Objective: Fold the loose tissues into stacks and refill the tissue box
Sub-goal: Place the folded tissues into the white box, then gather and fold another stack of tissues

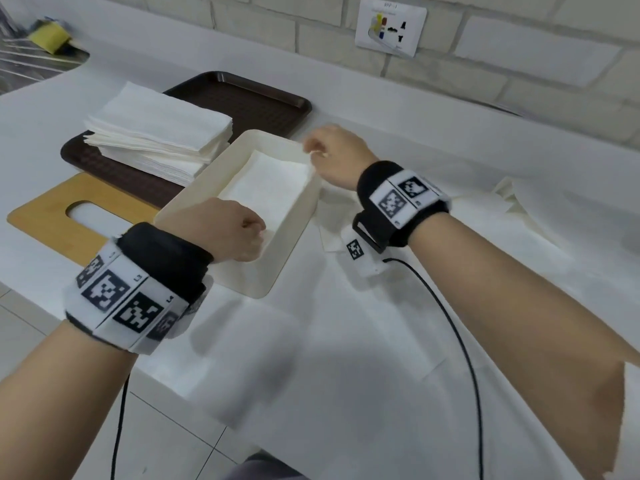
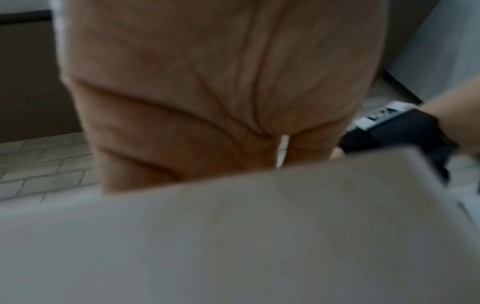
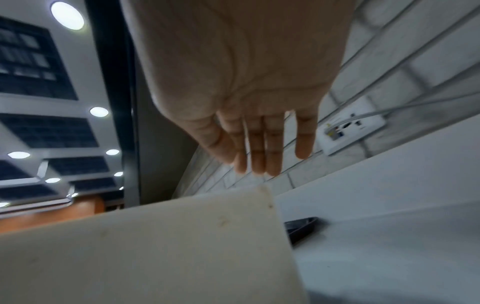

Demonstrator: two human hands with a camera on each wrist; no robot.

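Note:
The cream tissue box (image 1: 298,206) stands open in the middle of the counter with flat white tissues (image 1: 266,181) lying inside. My left hand (image 1: 251,233) is at the box's near end with its fingers reaching down inside; the left wrist view shows the palm (image 2: 207,92) above the box wall (image 2: 233,236), which hides the fingertips. My right hand (image 1: 315,148) hovers at the box's far right corner. In the right wrist view its fingers (image 3: 259,148) are straight and hold nothing above the box wall (image 3: 155,246). A tall stack of folded tissues (image 1: 159,133) waits on the brown tray (image 1: 249,102).
The wooden box lid (image 1: 45,216) with its slot lies left of the box. Loose white tissues (image 1: 540,209) are spread on the counter to the right and in front (image 1: 346,341). A sink (image 1: 34,60) with a yellow sponge (image 1: 48,36) is at the back left.

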